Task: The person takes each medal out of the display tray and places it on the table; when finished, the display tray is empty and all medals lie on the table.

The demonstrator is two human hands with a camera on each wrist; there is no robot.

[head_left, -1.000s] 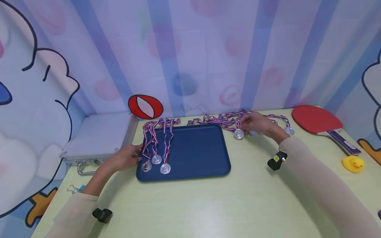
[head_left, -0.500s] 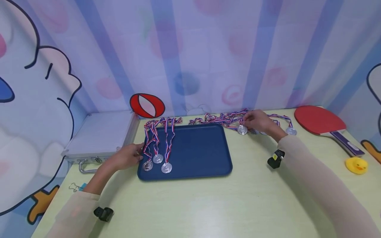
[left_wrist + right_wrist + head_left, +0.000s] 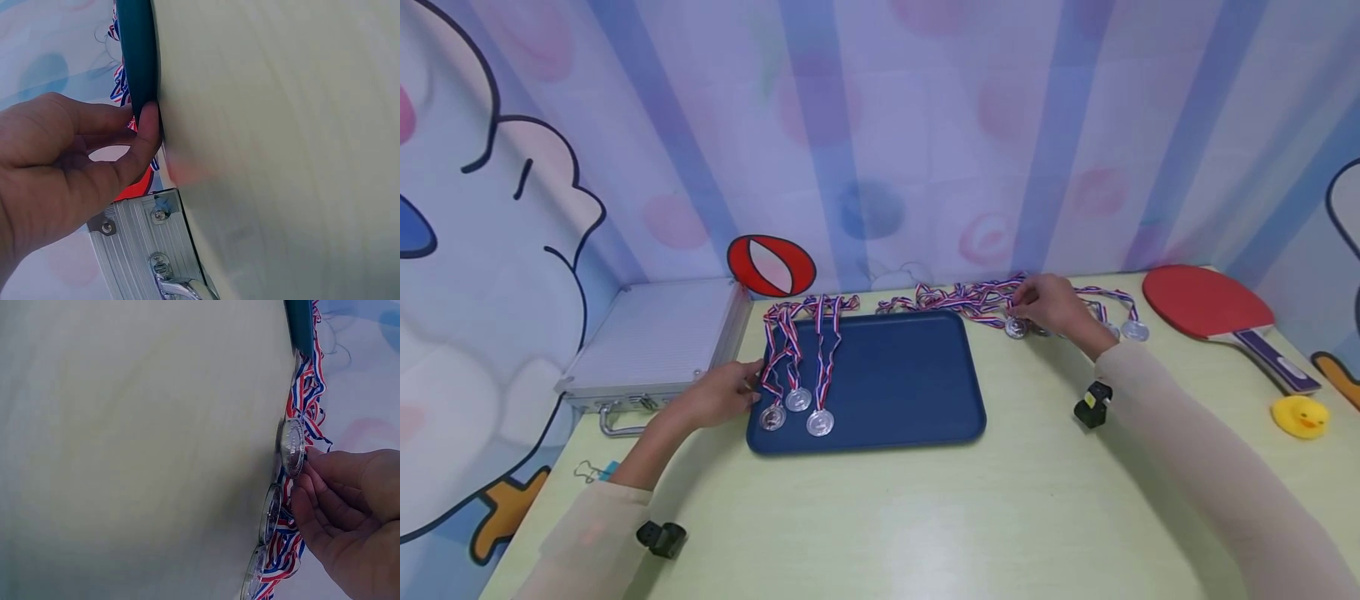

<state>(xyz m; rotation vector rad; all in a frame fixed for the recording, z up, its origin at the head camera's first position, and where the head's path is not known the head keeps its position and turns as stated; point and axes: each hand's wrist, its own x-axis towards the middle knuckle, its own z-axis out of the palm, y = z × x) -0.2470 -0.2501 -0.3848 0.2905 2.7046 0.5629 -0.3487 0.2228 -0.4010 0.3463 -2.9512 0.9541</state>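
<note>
Pinching a silver medal (image 3: 1016, 327) with the right hand (image 3: 1051, 305), right of the blue tray (image 3: 895, 375); shifted slightly farther off than a second ago, seemingly not yet clear of the ribbon heap (image 3: 973, 298). Gripping the tray's left rim with the left hand (image 3: 722, 396). Hard to tell: fingertip contact, disc or ribbon.
</note>
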